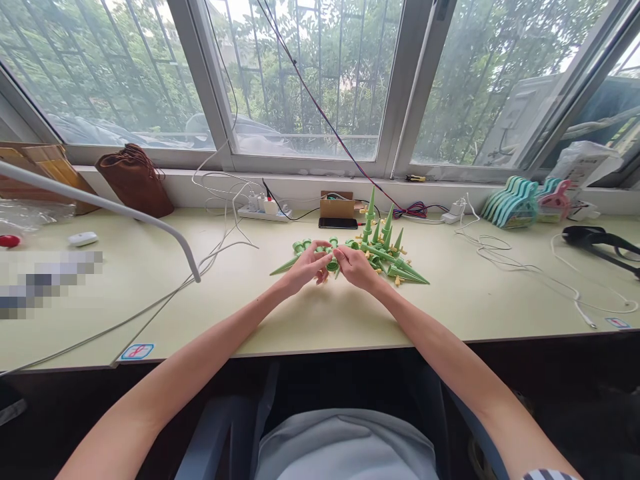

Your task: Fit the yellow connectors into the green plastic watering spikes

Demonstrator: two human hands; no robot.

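Both my hands meet over the middle of the pale desk (310,320). My left hand (306,265) is closed on a green cone-shaped spike (286,266) whose tip points left. My right hand (356,265) is closed too, pinching a small green part at the spike's wide end; what exactly it holds is hidden by my fingers. Just behind and to the right lies a pile of green spikes with yellow fittings (387,250), some standing upright, some lying flat.
A phone in a cardboard stand (337,212) and a power strip (264,211) sit behind the pile. A brown pouch (135,180) stands far left, teal clips (510,202) far right. White cables (520,267) trail across the desk. A white lamp arm (125,213) crosses the left side.
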